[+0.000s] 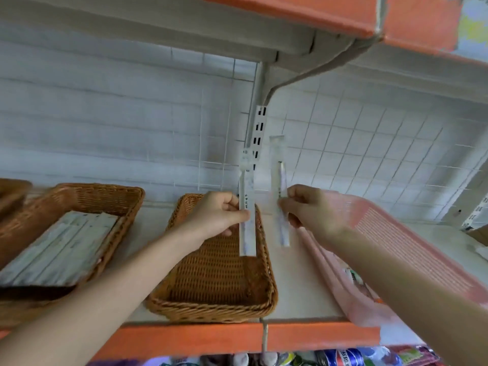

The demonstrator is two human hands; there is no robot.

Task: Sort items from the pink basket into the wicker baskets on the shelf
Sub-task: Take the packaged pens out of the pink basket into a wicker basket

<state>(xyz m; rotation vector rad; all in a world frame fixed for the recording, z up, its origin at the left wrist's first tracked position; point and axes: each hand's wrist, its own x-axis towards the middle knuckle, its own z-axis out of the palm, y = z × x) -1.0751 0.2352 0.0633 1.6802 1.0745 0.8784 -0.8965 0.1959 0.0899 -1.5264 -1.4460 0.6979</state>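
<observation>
Head view, shelf at chest height. L hand (216,215): thumb on top, fingers curled beneath, pinches long white fork in clear wrapper (247,233) near mid-length; held upright, lower end over the right part of the brown woven wicker basket, centre (211,313), not touching the weave. R hand (309,207): thumb and forefinger pinch second slim clear-wrapped packet (281,180), remaining fingers curled in; contents blurred, cannot tell what. Held upright just beside the fork, the two apart; lower end above bare strip of white shelf board w/ orange front edge (290,281), between centre basket and pink slatted plastic basket (396,247). Pink basket at R on the shelf, partly under the R forearm; contents mostly hidden. Left wicker basket (105,194), well apart to the L, holds flat pale wrapped packets (58,247) lying side by side. Behind: white wire grid back panel (369,143).
</observation>
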